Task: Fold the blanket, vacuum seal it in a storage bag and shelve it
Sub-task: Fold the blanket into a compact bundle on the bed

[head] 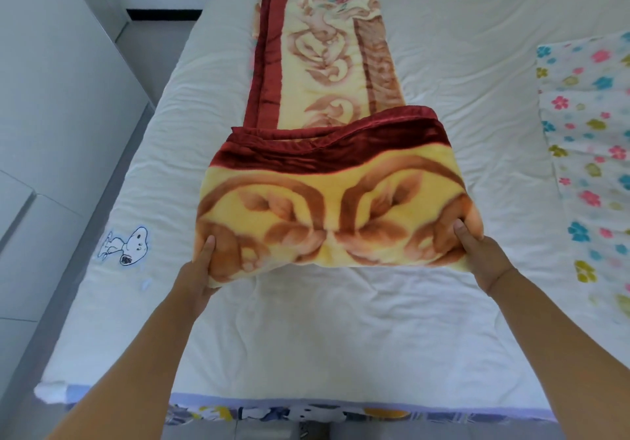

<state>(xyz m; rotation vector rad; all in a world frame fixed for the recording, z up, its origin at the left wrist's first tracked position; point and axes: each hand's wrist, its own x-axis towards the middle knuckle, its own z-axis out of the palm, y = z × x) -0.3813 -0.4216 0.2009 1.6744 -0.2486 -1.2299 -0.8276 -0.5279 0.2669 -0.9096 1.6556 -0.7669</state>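
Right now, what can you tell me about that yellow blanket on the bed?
The blanket looks plush and thick, yellow with brown leaf scrolls, some flowers at the far end, and a dark red satin-like border. It lies folded into a long strip down the white bed. Its near end is doubled over toward the far end. The left hand and right hand hold that fold's corners, thumbs on top.

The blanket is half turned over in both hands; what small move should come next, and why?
Probably lower the lifted fold flat onto the strip and press it. The left hand and right hand each grip a near corner of the blanket, its red border already lies across the long strip on the bed, yet the fold bulges.
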